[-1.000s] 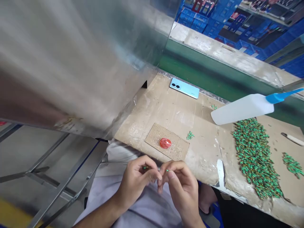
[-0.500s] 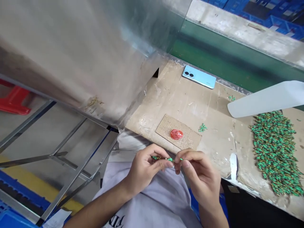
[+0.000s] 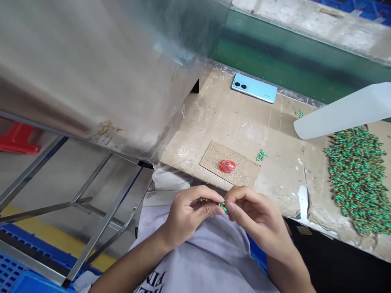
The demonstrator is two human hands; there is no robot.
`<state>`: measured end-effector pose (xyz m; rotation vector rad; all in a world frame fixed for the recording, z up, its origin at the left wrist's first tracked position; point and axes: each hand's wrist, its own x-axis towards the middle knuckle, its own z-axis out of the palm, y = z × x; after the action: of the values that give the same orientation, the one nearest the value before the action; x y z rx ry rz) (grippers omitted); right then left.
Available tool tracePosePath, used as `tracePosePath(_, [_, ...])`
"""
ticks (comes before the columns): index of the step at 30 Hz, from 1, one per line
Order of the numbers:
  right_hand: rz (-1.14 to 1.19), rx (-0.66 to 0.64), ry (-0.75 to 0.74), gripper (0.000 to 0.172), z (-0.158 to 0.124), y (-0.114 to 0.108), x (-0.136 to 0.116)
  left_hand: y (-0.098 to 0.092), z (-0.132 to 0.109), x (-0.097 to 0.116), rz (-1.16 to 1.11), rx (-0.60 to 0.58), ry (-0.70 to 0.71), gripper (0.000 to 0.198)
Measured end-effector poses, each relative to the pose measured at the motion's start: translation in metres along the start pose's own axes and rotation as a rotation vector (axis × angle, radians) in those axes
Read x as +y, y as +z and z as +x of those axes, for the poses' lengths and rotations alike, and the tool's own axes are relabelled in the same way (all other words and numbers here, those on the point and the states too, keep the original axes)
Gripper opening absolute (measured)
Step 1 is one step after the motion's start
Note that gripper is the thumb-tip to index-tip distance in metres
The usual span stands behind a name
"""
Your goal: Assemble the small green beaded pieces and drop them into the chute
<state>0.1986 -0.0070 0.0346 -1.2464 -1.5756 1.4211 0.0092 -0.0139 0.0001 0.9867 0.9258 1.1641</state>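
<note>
Head view: left hand (image 3: 187, 213) and right hand (image 3: 256, 213) pinch green beaded piece (image 3: 224, 207); black shirt lettering (image 3: 154, 280) too skewed to read.

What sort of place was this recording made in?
Probably a small workshop doing manual piecework: a cardboard-covered workbench holds a large heap of small green parts, with a white plastic squeeze bottle beside it and a blue plastic crate at floor level.

Short green-and-gold beaded strand (image 3: 224, 207), partly hidden, pinched between left hand (image 3: 187, 213) and right hand (image 3: 256, 211). Similar green pieces (image 3: 356, 179) in dense heap well rightward; small separate cluster (image 3: 261, 155) nearer.
</note>
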Motion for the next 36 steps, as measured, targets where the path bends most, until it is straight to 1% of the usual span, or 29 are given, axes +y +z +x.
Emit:
tracePosePath(3, [-0.017,-0.025,0.007,0.015,0.000,-0.001,0.000,0.000,0.001,0.001,0.003,-0.015,0.046,0.017])
tracePosePath(7, [-0.057,-0.063,0.020,0.018,0.000,-0.004,-0.002,0.000,0.002,0.001,0.006,-0.045,0.092,0.011])
tracePosePath(10, [-0.082,-0.111,0.047,0.023,0.000,-0.008,-0.003,-0.001,0.003,-0.002,0.041,-0.071,0.175,0.008])
tracePosePath(13, [-0.135,-0.157,0.049,0.022,-0.001,-0.013,-0.007,-0.002,0.003,-0.005,0.096,-0.092,0.249,0.007])
tracePosePath(20, [-0.218,-0.221,-0.026,0.016,-0.001,-0.019,-0.013,-0.001,0.003,-0.003,0.161,-0.103,0.279,0.013])
tracePosePath(25, [-0.237,-0.209,-0.029,0.013,-0.003,-0.020,-0.013,-0.001,0.005,-0.002,0.173,-0.114,0.313,0.013])
tracePosePath(31, [-0.303,-0.213,-0.054,0.006,-0.007,-0.019,-0.021,0.000,0.002,-0.005,0.232,-0.106,0.396,0.009])
tracePosePath(34, [-0.323,-0.179,-0.080,0.004,-0.008,-0.016,-0.022,0.001,-0.001,-0.005,0.264,-0.091,0.427,0.012])
tracePosePath(36, [-0.316,-0.158,-0.096,0.004,-0.010,-0.014,-0.022,0.003,-0.001,-0.006,0.246,-0.082,0.409,0.014])
